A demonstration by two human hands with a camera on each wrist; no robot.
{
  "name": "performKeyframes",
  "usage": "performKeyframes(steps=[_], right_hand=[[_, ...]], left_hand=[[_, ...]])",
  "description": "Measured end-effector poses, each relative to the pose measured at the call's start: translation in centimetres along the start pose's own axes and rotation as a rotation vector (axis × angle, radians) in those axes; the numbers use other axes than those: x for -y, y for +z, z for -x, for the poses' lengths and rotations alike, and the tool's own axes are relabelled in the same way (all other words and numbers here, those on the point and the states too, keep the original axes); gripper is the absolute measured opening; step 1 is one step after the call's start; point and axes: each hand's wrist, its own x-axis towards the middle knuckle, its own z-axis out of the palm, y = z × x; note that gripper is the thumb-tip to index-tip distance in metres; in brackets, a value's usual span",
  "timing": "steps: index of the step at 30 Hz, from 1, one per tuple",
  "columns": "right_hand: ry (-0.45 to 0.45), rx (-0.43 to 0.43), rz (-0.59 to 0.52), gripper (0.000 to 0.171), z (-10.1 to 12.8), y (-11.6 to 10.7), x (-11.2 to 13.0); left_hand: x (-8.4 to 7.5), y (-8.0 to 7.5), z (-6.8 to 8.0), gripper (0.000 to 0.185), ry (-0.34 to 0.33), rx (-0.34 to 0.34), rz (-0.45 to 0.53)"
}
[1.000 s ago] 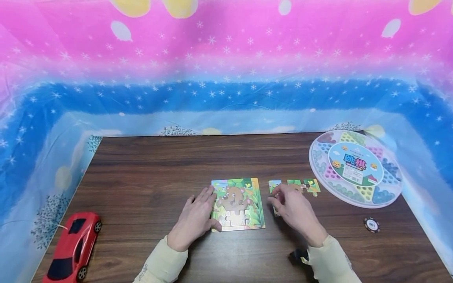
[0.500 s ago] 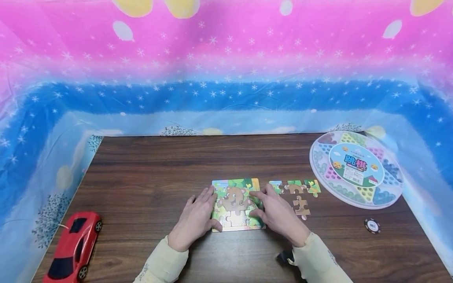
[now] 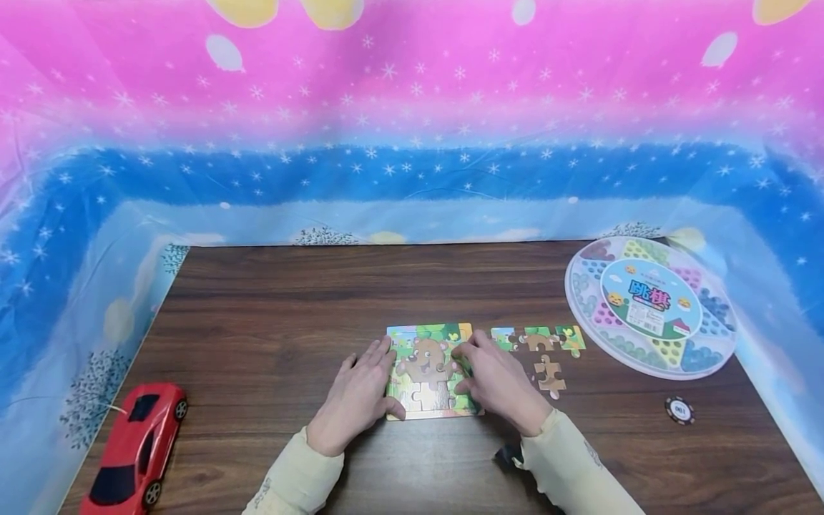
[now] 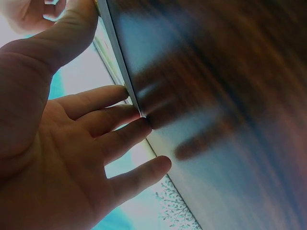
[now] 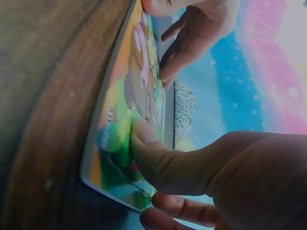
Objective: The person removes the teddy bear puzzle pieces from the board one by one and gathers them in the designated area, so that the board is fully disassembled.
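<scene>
Both my hands rest flat-fingered, gripping nothing: left hand [image 3: 357, 398] and right hand [image 3: 498, 386] flank the square bear jigsaw board [image 3: 433, 372]. Loose cardboard pieces [image 3: 539, 339], round checkers box [image 3: 650, 306], poker chip [image 3: 679, 410] and red toy car [image 3: 134, 448] lie apart. Only the right wrist view shows my thumb [image 5: 148, 153] pressing a piece.

The supporting surface is a dark brown wood-grain table [image 3: 270, 315]. Lying on it:

- a square bear-picture jigsaw board [image 3: 430, 350], centre front;
- three loose green puzzle pieces [image 3: 539, 337] in a row just right of the board;
- one tan face-down puzzle piece [image 3: 548, 375] in front of that row;
- a round clear-lidded Chinese checkers set [image 3: 650, 306], far right;
- a black-and-white poker chip [image 3: 679, 410], right front;
- a red plastic toy car [image 3: 134, 449], left front corner.
</scene>
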Motion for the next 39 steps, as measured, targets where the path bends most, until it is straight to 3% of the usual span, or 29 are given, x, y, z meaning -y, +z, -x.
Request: performKeyframes(steps=[10,22,32,39], right_hand=[[-0.011,0.040,0.083,0.044,-1.0,-0.4,-0.1],[-0.013,0.085,0.013,0.045,-1.5,-0.5,-0.6],[-0.012,0.045,0.014,0.041,-1.1,-0.1,-0.6],[0.025,0.002,-0.061,0.041,-0.3,0.3,-0.5]], left_hand=[[-0.1,-0.1,0.0,0.097,0.002,0.001,-0.008],[-0.1,0.1,-0.1,0.096,-0.002,0.005,-0.008],[-0.2,0.1,0.0,0.096,-0.003,0.003,-0.006],[-0.2,0.0,0.0,0.096,-0.011,0.007,-0.007]])
